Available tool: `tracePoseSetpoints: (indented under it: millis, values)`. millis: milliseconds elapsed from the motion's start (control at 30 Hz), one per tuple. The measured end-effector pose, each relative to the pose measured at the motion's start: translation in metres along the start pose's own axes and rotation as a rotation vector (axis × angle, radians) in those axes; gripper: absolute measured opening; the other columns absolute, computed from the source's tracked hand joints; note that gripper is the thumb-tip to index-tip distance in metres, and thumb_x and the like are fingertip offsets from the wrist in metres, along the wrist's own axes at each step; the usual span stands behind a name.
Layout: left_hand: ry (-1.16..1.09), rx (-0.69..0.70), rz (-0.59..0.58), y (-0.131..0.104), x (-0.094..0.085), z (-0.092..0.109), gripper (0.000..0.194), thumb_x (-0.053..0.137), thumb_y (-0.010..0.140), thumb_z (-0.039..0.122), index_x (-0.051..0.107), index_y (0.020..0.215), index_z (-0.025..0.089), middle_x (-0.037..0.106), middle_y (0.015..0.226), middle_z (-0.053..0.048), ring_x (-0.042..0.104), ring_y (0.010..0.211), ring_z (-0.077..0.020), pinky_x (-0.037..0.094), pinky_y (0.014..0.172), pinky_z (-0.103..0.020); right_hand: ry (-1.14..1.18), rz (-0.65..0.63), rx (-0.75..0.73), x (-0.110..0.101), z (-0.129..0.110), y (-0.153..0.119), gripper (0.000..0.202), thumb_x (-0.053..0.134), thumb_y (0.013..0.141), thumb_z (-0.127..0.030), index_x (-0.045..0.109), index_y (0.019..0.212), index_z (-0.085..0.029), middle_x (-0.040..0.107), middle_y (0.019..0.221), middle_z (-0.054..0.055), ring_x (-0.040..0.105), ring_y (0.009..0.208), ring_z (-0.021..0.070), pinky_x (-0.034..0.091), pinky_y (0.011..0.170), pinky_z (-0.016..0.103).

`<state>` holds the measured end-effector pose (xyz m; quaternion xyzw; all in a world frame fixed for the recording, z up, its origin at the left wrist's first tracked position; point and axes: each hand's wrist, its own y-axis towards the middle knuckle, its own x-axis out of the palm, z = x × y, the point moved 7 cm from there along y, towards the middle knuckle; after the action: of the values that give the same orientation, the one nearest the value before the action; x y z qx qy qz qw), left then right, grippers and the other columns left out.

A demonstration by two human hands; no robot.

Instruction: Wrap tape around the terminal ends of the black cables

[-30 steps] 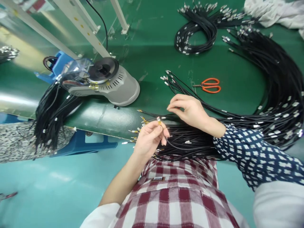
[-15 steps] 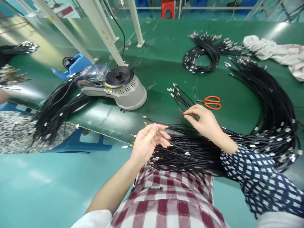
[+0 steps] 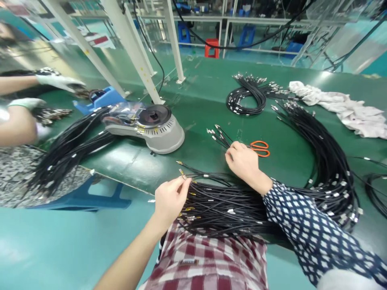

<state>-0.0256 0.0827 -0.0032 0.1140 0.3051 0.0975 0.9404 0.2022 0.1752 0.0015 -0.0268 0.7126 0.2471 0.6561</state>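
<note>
My left hand is closed, thumb and fingertips pinched at the tip of a thin black cable by the left ends of the pile. Below and to the right of it, the large bundle of black cables, with metal tips and small white tags, lies along the table's near edge. My right hand is curled round a small bunch of black cables, whose metal ends stick out beyond the fingers. Orange-handled scissors lie just past that hand, their blades partly hidden by it.
A grey tape dispenser stands left of centre by white posts. More cables lie in a coil and a thick curved bundle, near a white cloth. At far left are a co-worker's gloved hands.
The view has tilted up. My left fingers, spread before, have drawn together at the cable tip. My right hand still grips the small bunch. A co-worker's gloved hands have come into view.
</note>
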Motion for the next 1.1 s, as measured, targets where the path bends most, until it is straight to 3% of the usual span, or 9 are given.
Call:
tracePoseSetpoints:
  millis: [67,167,233,300,433,567,667,933,1100]
  values:
    - [-0.143,-0.041,0.015,0.006,-0.002,0.008,0.029,0.070,0.083,0.027,0.060,0.058,0.018,0.049,0.052,0.003,0.038,0.049,-0.0093,0.033,0.053,-0.022,0.098,0.123,-0.019,-0.024,-0.006,-0.013,0.020,0.053,0.094,-0.025,0.071,0.087,-0.019,0.070,0.098,0.009,0.065,0.086,0.0215,0.047,0.069,0.034]
    - [-0.530,-0.214,-0.088,0.022,0.014,0.019,0.021,0.069,0.085,0.034,0.070,0.098,0.018,0.071,0.084,-0.005,0.056,0.052,-0.0099,0.043,0.053,-0.023,0.305,0.242,-0.062,-0.052,-0.019,-0.037,0.010,0.059,0.091,-0.024,0.069,0.088,-0.022,0.071,0.096,0.006,0.066,0.084,0.0203,0.050,0.072,0.035]
    - [-0.826,-0.297,-0.150,0.034,0.026,0.029,0.036,0.070,0.084,0.038,0.065,0.113,0.017,0.074,0.104,-0.011,0.063,0.053,-0.0111,0.044,0.048,-0.023,0.392,0.226,-0.086,-0.058,-0.028,-0.050,0.007,0.061,0.090,-0.023,0.067,0.086,-0.023,0.070,0.093,0.006,0.067,0.081,0.0213,0.051,0.071,0.036]
    - [-0.990,-0.320,-0.136,0.043,0.029,0.034,0.033,0.071,0.083,0.037,0.066,0.106,0.015,0.075,0.102,-0.013,0.066,0.055,-0.0118,0.046,0.049,-0.022,0.471,0.171,-0.116,-0.057,-0.033,-0.057,0.006,0.062,0.089,-0.022,0.067,0.086,-0.024,0.070,0.091,0.006,0.067,0.080,0.0225,0.052,0.072,0.039]
    - [-0.953,-0.344,-0.175,0.036,0.031,0.032,0.025,0.075,0.080,0.033,0.068,0.091,0.011,0.072,0.071,-0.005,0.064,0.049,-0.0119,0.047,0.047,-0.021,0.776,-0.001,-0.047,-0.048,-0.029,-0.052,0.005,0.065,0.089,-0.028,0.067,0.092,-0.025,0.068,0.096,0.007,0.064,0.080,0.0216,0.051,0.070,0.037]
    - [-0.877,-0.428,-0.296,0.012,0.036,0.028,0.036,0.077,0.078,0.034,0.064,0.105,0.013,0.071,0.067,-0.003,0.063,0.043,-0.0130,0.047,0.042,-0.021,1.272,-0.192,0.202,-0.036,-0.021,-0.034,0.021,0.071,0.085,-0.036,0.063,0.100,-0.023,0.067,0.092,0.004,0.060,0.073,0.0166,0.050,0.065,0.030]
    - [-0.869,-0.466,-0.338,0.002,0.037,0.027,0.044,0.077,0.079,0.033,0.061,0.114,0.014,0.071,0.066,-0.002,0.062,0.041,-0.0129,0.048,0.041,-0.021,1.504,-0.348,0.243,-0.028,-0.035,-0.024,0.031,0.076,0.081,-0.037,0.061,0.103,-0.021,0.066,0.089,0.003,0.061,0.074,0.0150,0.050,0.068,0.029]
    - [-0.876,-0.446,-0.399,-0.005,0.037,0.020,0.038,0.073,0.082,0.029,0.069,0.117,0.015,0.069,0.066,-0.002,0.059,0.043,-0.0098,0.046,0.043,-0.020,1.558,-0.486,0.174,-0.023,-0.059,-0.014,0.033,0.078,0.078,-0.035,0.058,0.098,-0.020,0.065,0.082,0.001,0.060,0.070,0.0122,0.048,0.066,0.026]
    - [-0.833,-0.416,-0.396,-0.004,0.036,0.018,0.036,0.072,0.083,0.026,0.071,0.118,0.015,0.069,0.065,-0.001,0.057,0.043,-0.0082,0.046,0.044,-0.020,1.472,-0.465,0.103,-0.029,-0.061,-0.009,0.031,0.078,0.078,-0.030,0.054,0.095,-0.020,0.066,0.081,-0.001,0.061,0.072,0.0126,0.047,0.068,0.026]
